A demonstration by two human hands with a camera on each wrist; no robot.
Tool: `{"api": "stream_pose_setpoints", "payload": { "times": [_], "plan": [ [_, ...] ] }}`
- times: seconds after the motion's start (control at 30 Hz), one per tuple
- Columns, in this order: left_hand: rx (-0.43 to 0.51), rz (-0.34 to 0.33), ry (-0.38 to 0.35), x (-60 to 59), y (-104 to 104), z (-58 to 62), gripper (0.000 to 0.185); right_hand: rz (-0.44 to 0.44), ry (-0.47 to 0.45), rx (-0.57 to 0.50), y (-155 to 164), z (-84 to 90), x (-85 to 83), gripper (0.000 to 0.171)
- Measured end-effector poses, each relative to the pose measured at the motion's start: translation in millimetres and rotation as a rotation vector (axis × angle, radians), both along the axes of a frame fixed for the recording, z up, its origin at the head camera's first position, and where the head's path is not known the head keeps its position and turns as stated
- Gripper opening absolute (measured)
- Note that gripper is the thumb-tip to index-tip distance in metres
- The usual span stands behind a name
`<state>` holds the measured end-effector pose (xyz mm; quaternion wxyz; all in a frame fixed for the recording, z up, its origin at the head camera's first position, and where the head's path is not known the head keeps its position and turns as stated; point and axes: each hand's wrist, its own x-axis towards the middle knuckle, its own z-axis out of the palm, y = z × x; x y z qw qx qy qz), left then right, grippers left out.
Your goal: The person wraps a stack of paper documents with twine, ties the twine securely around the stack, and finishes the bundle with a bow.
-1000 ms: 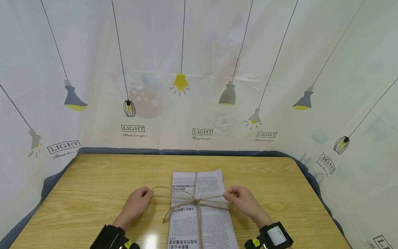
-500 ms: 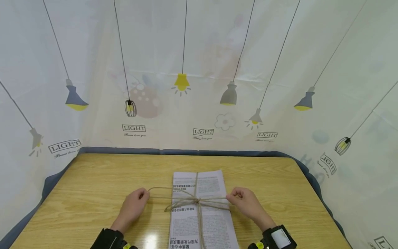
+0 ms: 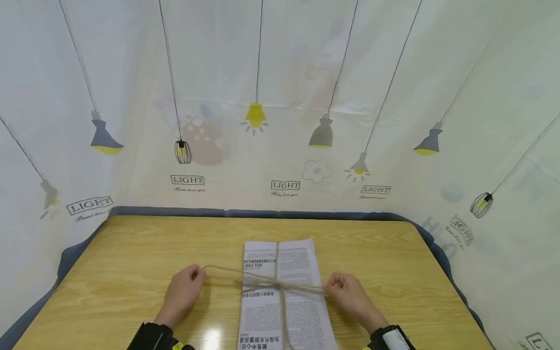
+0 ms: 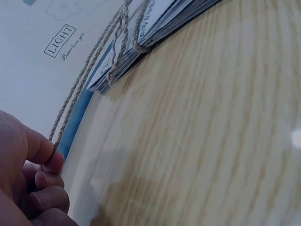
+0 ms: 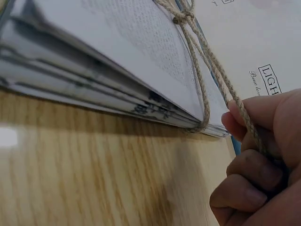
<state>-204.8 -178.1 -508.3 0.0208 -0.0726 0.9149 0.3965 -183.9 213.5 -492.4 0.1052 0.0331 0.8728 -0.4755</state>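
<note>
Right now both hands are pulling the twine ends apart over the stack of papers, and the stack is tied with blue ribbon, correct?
Not quite: it is tan twine, not blue ribbon, as the right wrist view shows. The rest holds: the left hand and right hand each pinch an end beside the stack of papers.

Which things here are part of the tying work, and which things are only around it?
Part of the work:
- twine, knotted over the papers
- stack of printed papers
- left hand, pinching one twine end
- right hand, gripping the other end

Only around:
- wooden table
- curtain with lamp pictures
</note>
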Motion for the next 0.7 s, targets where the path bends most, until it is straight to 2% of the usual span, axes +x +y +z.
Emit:
{"api": "stream_pose_setpoints", "payload": {
  "times": [0.17,0.33,0.5,0.7],
  "plan": [
    [-0.030,-0.014,0.000,1.8,-2.1,-4.0,0.025,0.023,0.030,0.028,1.1,-2.4,2.1,0.019],
    [-0.048,-0.035,0.005,0.0,0.7,-7.0,0.029,-0.001,0.040,0.019,0.4,-1.8,1.2,0.020],
    [-0.021,-0.032,-0.006,-1.9,1.3,-4.7,0.034,-0.016,0.050,0.036,-1.2,-1.0,-0.3,0.021],
    [0.048,-0.060,-0.020,-3.9,4.0,1.5,0.034,0.024,0.051,0.078,-1.0,0.6,1.2,0.020]
  ]
}}
